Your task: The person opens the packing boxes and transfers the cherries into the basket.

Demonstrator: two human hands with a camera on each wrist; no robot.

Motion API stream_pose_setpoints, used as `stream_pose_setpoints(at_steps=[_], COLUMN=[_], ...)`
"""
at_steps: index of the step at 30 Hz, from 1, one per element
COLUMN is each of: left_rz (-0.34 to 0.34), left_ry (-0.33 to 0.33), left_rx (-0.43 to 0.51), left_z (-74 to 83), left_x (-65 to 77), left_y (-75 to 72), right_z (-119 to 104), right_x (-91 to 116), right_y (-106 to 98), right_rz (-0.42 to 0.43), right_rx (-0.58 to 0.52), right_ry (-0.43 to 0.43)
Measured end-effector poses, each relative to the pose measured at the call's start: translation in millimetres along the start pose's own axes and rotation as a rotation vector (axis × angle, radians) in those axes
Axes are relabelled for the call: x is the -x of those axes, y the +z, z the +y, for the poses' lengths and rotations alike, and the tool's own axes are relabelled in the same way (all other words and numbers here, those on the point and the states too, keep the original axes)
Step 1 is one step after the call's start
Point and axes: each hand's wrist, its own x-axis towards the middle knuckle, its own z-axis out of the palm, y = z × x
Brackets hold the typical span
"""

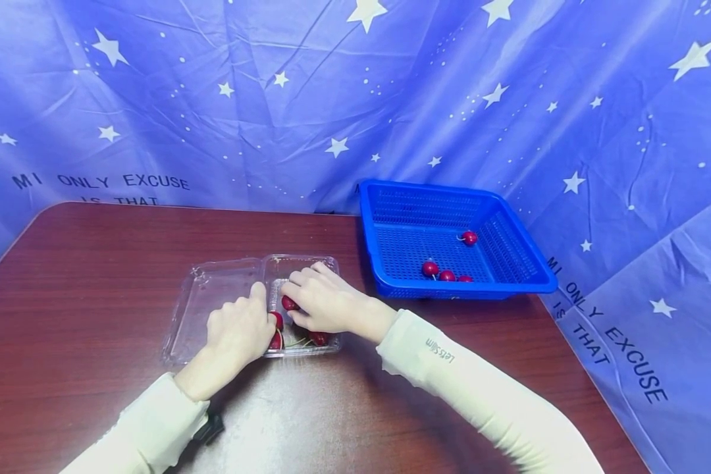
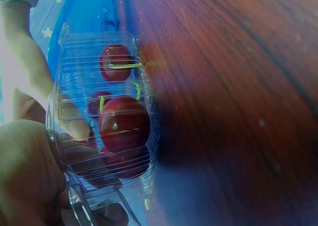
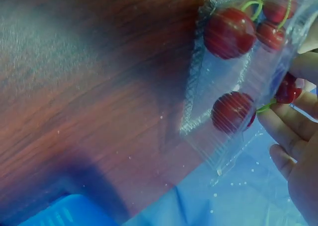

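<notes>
A clear plastic box [image 1: 301, 353] stands on the table, its hinged lid [image 1: 204, 309] folded out to the left. My left hand [image 1: 236, 331] grips the box's left side by the hinge, beside two cherries [image 1: 275, 341]. Over the box, my right hand [image 1: 326, 301] pinches a red cherry [image 1: 289, 303]. In the right wrist view that cherry [image 3: 288, 89] sits between the fingers, with its green stem pointing down toward the box. Another cherry [image 1: 318, 338] lies at the box's near right corner. Several cherries [image 2: 124, 124] show through the ribbed wall in the left wrist view.
To the right, at the table's back, stands a blue plastic basket [image 1: 385, 283]. Several cherries lie in it, one cherry [image 1: 469, 237] apart from the others. Blue star-printed cloth [image 1: 308, 118] hangs behind and to the right of the brown table [image 1: 95, 283].
</notes>
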Motion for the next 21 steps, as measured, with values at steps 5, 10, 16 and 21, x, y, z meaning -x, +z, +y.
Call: stream_pose_setpoints(at_steps=[5,10,16,21], left_rz=[0.001,0.006,0.008,0.015], left_ry=[0.003,0.0,0.001,-0.001], left_rx=[-0.004,-0.005,0.001,0.003], left_z=[0.2,0.0,0.0,-0.1], left_x=[0.0,-0.1,0.2,-0.2], left_y=[0.0,0.6,0.5,0.5], right_z=[3,5,8,14], right_x=[1,1,2,2], right_y=[-2,-7,-14,-19], right_rz=[0.014,0.032,0.085,0.124], right_rx=[-0.012,-0.111,-0.195,-0.179], right_ry=[0.005,0.034,0.037,0.02])
